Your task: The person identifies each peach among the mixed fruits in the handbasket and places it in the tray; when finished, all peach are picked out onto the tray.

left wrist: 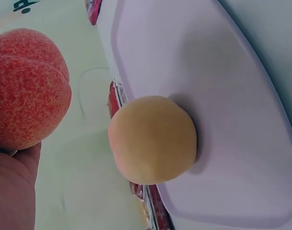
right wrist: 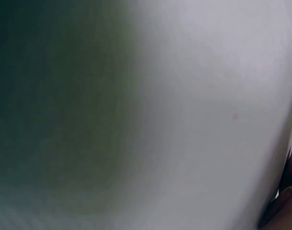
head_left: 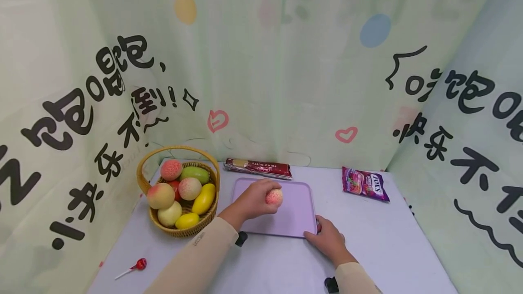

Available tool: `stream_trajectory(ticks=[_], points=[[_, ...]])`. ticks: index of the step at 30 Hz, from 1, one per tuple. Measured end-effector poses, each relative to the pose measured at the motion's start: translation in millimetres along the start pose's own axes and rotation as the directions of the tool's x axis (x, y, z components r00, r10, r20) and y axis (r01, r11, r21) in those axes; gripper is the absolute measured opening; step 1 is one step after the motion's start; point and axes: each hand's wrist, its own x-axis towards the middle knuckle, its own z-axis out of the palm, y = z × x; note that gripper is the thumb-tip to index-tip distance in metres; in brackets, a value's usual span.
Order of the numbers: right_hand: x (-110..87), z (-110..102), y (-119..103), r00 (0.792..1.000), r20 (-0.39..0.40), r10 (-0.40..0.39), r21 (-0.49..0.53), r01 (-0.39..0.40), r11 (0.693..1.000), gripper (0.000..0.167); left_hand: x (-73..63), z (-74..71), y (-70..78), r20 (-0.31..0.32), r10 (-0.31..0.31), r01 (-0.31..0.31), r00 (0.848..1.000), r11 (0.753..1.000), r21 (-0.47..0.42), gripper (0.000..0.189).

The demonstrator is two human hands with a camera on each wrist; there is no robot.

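Note:
My left hand (head_left: pixel 256 199) holds a pink-red peach (head_left: pixel 274 198) above the lilac tray (head_left: pixel 297 205). Up close in the left wrist view, the same peach shows speckled red skin, with the thumb under it. A paler, yellowish peach (left wrist: pixel 153 141) sits on the tray there; in the head view the left hand seems to hide it. My right hand (head_left: pixel 328 239) grips the tray's near right corner, thumb at the front rim and fingers bent along the side. The right wrist view is mostly blurred pale surface, with a bit of the hand (right wrist: pixel 286 206) at its edge.
Left of the tray stands a handled wicker basket (head_left: pixel 200 229) of peaches, yellow mangoes and other fruit. Behind the tray lies a long dark-red snack pack (head_left: pixel 258 168). A purple candy bag (head_left: pixel 365 184) is at back right, a red lollipop (head_left: pixel 140 264) at front left. Printed curtains enclose the table.

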Motion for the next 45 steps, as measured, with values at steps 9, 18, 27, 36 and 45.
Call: stream_trajectory(ticks=[9, 18, 27, 36, 45], points=[[-1.7, -0.5, -1.6, 1.000, -0.004, 0.003, 0.000, -0.003, 1.000, 0.086, 11.8, 11.5, -2.6, 0.019, -0.063, 0.063, 0.998, 0.998, -0.004, 0.056], [-2.3, -2.5, -2.3, 1.000, -0.008, -0.002, -0.010, 0.002, 1.000, 0.085, 24.5, 21.9, -6.8, 0.030, -0.078, 0.077, 0.997, 0.997, 0.020, 0.055], [-2.7, -2.0, -0.6, 1.000, -0.002, -0.007, -0.001, 0.007, 1.000, 0.084, 33.8, 32.5, -7.8, 0.082, -0.121, 0.121, 0.989, 0.993, 0.006, 0.053], [-3.7, -0.6, 0.0, 1.000, -0.013, -0.019, -0.018, 0.019, 1.000, 0.083, 40.0, 42.3, -9.4, 0.110, -0.117, 0.117, 0.987, 0.993, 0.003, 0.056], [-5.3, -3.0, -2.3, 1.000, -0.010, -0.014, -0.027, 0.014, 1.000, 0.085, 45.1, 48.3, -9.0, 0.130, -0.100, 0.093, 0.986, 0.994, 0.058, 0.055]])
